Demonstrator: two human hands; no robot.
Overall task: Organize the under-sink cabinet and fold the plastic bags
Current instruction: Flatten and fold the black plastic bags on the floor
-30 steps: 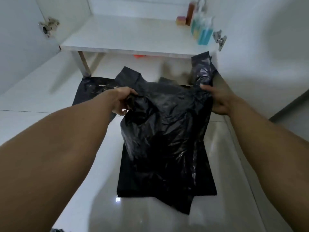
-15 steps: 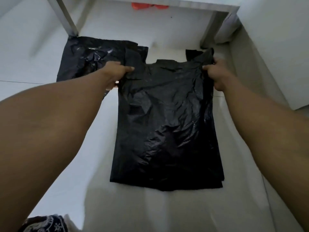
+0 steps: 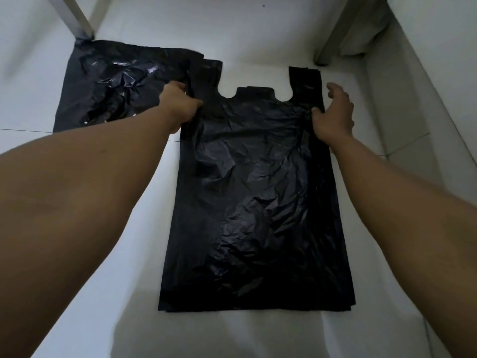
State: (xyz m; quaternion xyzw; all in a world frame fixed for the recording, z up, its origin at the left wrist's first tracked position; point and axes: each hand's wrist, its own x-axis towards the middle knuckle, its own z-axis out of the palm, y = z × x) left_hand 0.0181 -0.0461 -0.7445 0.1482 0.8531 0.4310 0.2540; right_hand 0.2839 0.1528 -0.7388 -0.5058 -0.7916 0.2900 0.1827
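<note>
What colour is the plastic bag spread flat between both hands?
Black and glossy; the bag shows best in the head view.

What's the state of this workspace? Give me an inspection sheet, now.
Surface: white tiled floor, glossy.
Job's things: flat bag spread out, handles pointing away from the person; crumpled bag farther back on the left, meeting its left handle.
Clutter: nothing seen.
Hands: left hand grips the flat bag by its left handle; right hand has relaxed fingers, thumb on the bag's right edge.
Cables: nothing seen.
Surroundings: left leg and right leg of a stand behind the bags; white wall at right.
</note>
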